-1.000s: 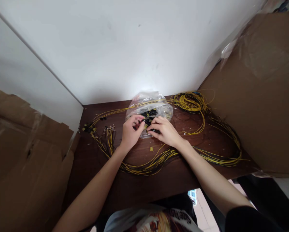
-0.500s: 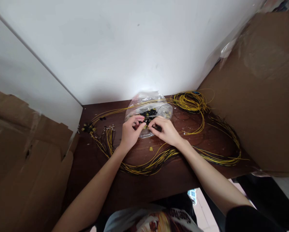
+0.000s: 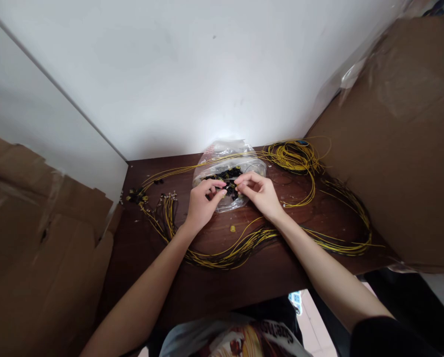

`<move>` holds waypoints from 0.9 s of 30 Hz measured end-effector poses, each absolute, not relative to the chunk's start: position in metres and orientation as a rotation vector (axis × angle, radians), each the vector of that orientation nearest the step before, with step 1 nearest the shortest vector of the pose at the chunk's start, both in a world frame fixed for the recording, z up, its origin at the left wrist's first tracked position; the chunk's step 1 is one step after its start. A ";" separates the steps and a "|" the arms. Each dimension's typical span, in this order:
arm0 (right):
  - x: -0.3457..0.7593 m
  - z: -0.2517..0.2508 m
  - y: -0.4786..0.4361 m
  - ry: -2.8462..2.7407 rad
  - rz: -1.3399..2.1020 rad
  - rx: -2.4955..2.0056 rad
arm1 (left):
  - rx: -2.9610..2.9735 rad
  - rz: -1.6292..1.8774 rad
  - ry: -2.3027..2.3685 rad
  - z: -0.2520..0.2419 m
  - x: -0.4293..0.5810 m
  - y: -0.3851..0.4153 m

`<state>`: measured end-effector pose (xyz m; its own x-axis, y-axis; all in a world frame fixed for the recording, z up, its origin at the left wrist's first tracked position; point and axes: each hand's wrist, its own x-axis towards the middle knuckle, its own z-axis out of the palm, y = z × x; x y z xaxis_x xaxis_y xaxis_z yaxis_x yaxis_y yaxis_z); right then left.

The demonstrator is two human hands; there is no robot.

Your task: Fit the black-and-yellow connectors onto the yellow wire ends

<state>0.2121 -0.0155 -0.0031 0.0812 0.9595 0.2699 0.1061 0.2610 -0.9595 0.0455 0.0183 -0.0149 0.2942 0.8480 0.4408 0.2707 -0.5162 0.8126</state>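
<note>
A clear plastic bag (image 3: 227, 148) lies at the back middle of the brown table, with small black and yellow parts (image 3: 232, 173) in its opening. Over the bag's left front, my left hand (image 3: 204, 201) pinches something too small to make out between thumb and fingertips. My right hand (image 3: 259, 194) is on the bag's right side, its thumb and fingers also closed on something I cannot make out. A narrow gap separates the two sets of fingertips. A small yellow piece (image 3: 233, 228) rests on the table in front of the bag.
A bundle of yellow and black wires (image 3: 222, 260) curves across the table (image 3: 207, 292) under my forearms. Coiled yellow wires (image 3: 294, 157) lie at the back right, and connectors (image 3: 136, 196) at the left. Cardboard stands left (image 3: 39, 258) and right (image 3: 400, 148), a white wall (image 3: 207, 74) behind.
My right hand has moved slightly right and up, away from my left hand, so the gap between the fingertips is wider. My left hand has shifted slightly right.
</note>
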 end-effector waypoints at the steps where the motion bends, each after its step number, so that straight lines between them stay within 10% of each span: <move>1: 0.211 -0.004 -0.016 -1.348 0.869 -1.123 | 1.960 1.207 0.990 -0.015 0.045 0.018; 27: 0.209 0.003 -0.025 -1.787 0.425 -1.168 | 2.002 1.176 0.911 -0.016 0.046 0.017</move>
<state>0.2093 -0.0248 0.0033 -0.1177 0.8519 0.5103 0.5305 0.4883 -0.6929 0.0458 0.0175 -0.0158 0.3604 0.8114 0.4601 0.2424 -0.5578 0.7938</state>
